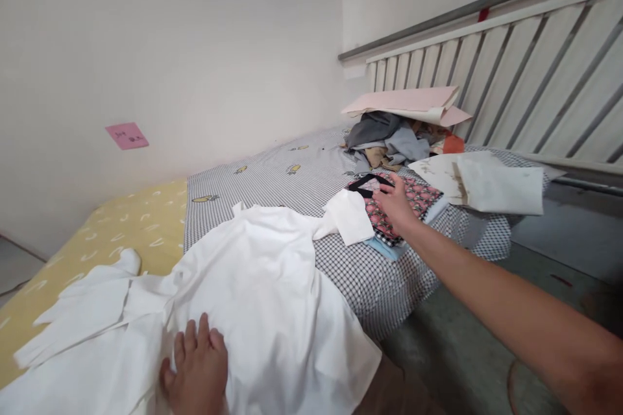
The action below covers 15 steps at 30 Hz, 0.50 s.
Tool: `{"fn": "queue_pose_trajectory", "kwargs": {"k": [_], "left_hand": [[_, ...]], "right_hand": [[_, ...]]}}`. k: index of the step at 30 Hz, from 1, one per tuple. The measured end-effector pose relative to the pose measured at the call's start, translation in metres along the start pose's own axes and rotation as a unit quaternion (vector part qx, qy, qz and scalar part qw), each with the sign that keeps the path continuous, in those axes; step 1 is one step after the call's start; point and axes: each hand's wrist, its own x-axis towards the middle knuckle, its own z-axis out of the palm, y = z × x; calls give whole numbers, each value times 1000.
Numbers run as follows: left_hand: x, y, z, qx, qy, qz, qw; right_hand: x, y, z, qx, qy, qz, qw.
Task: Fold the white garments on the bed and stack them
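A white shirt [263,285] lies spread over the bed, its sleeve [348,217] reaching to the right. My left hand [197,369] rests flat on the shirt's near part, fingers stretched out. My right hand [396,204] reaches far across to a folded pink patterned garment [421,198] with a black strap [367,183]. Its fingers lie on that garment, slightly bent, and I see nothing gripped in them.
The bed has a grey checked sheet [292,175] and a yellow sheet [141,220]. A heap of clothes [389,139] under pinkish paper [413,104] sits at the far corner. White sheets of paper [487,185] lie by the slatted rail [511,71].
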Motion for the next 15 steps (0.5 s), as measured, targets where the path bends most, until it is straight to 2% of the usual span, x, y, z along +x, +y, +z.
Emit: {"fn": "queue_pose_trajectory", "kwargs": {"k": [1,3,5,7,9,11,13,15], "left_hand": [[0,1,-1,0,-2,-1,1000],[1,3,-3,-3,-11,-3,1000],[1,5,-5,-9,-21,-8,1000],[1,6,-7,-11,-30,-13,999],[2,5,-7,-13,-36,-16,999],[4,3,-5,-17,-49,-16,999],[10,0,-3,-23,-70,-21,997],[18,-1,-3,-25,-97,-32,994]], "right_hand": [[-14,5,-5,-7,-5,-33,999],[-50,19,-15,-20,-88,-45,995],[-90,40,-26,-40,-225,41,973],[-127,62,-37,-60,-314,150,935],[-156,82,-46,-78,-330,218,915],[-176,94,-51,-101,-327,239,909],[-190,98,-52,-132,-350,210,903],[-202,96,-46,-182,-374,132,900]]}}
